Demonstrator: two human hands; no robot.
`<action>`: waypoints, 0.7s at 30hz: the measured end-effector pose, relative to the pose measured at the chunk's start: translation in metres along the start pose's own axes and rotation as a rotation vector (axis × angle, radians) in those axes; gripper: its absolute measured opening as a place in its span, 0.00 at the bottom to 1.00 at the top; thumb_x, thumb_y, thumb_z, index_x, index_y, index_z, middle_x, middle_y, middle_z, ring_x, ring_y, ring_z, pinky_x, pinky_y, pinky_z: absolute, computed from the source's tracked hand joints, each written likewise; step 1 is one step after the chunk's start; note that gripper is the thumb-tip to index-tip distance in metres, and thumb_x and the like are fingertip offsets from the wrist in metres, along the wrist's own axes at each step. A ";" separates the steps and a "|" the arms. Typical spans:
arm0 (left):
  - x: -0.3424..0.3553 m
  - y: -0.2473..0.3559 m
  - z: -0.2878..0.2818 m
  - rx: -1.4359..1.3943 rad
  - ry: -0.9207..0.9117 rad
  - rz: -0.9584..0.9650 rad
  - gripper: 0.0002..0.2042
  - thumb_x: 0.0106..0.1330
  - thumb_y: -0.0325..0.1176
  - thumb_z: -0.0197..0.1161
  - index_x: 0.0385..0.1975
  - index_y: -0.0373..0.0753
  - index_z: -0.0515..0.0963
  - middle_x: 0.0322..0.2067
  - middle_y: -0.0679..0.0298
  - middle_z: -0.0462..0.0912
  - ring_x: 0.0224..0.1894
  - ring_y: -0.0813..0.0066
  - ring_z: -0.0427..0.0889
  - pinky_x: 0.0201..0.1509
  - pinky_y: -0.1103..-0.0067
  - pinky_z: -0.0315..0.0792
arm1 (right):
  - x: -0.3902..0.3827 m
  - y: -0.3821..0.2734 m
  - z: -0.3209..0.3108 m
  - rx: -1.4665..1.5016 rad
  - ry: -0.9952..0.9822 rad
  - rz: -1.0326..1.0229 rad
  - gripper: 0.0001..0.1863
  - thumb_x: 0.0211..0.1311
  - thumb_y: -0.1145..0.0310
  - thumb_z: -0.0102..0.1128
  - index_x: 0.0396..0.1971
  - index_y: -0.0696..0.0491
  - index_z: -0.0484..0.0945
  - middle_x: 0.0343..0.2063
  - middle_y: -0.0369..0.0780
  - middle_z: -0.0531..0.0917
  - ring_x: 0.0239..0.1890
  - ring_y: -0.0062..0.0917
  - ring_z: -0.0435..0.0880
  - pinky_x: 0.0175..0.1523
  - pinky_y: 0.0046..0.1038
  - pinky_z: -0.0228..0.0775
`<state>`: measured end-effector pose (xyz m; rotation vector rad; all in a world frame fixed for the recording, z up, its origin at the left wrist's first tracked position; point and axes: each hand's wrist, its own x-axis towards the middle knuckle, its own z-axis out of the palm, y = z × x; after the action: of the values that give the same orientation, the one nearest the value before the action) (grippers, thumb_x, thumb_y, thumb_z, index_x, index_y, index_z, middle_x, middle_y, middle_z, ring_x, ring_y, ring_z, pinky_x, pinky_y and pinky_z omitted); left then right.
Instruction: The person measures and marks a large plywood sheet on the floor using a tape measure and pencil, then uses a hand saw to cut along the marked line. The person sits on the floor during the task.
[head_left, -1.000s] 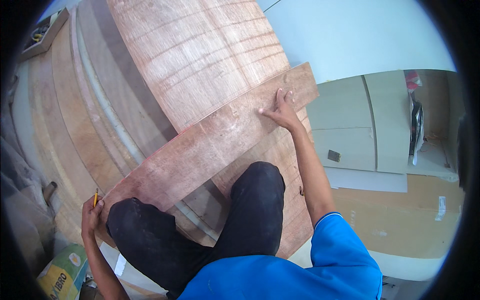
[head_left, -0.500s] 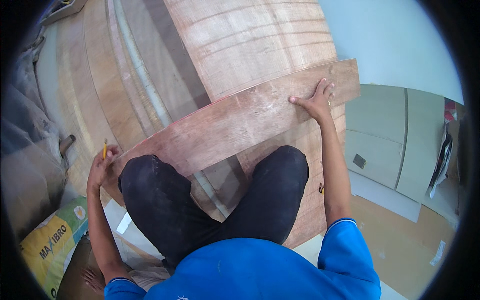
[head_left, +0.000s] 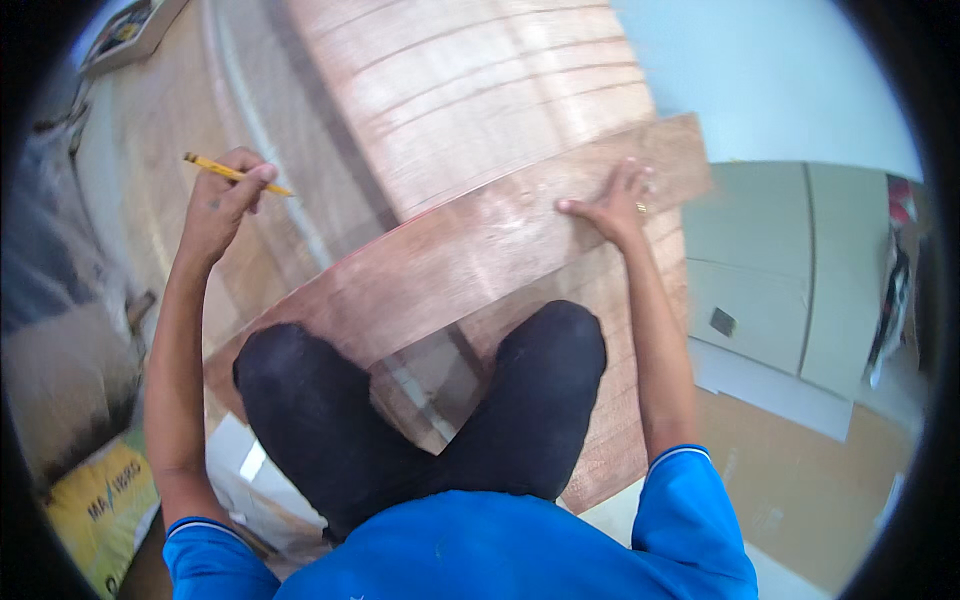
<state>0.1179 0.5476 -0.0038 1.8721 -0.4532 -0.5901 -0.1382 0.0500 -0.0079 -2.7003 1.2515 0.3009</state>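
Lined plywood sheet point(head_left: 480, 90) sits under a narrower board point(head_left: 450, 245) running lower-left to upper-right, right hand point(head_left: 622, 205) splayed near its upper end, while the left hand point(head_left: 216, 212) pinches a pencil point(head_left: 222, 170) kinda up-left of it.

I see the person's bare left hand point(head_left: 226, 200) held forward, thumb and fingers drawn into a pinch; the bare right hand point(head_left: 622, 208) rests palm down, thumb splayed leftward.

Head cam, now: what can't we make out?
In the head view:
Plank, near its left end: part hidden by the left knee.
Plank face under the right hand: covered by it.
Open box: contents too small and blurred.
Yellow sack: left side cut off by the dark rim.
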 end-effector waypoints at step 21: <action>0.251 0.189 0.444 -0.195 -0.227 0.464 0.15 0.66 0.42 0.68 0.46 0.40 0.89 0.46 0.49 0.89 0.50 0.55 0.87 0.58 0.66 0.78 | -0.013 -0.020 -0.025 0.051 -0.101 0.059 0.89 0.26 0.31 0.86 0.80 0.57 0.33 0.77 0.64 0.25 0.79 0.65 0.24 0.74 0.74 0.35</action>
<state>0.0507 0.0083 -0.0102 1.4527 -0.9153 -0.5096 -0.1276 0.0667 0.0204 -2.5747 1.2940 0.4009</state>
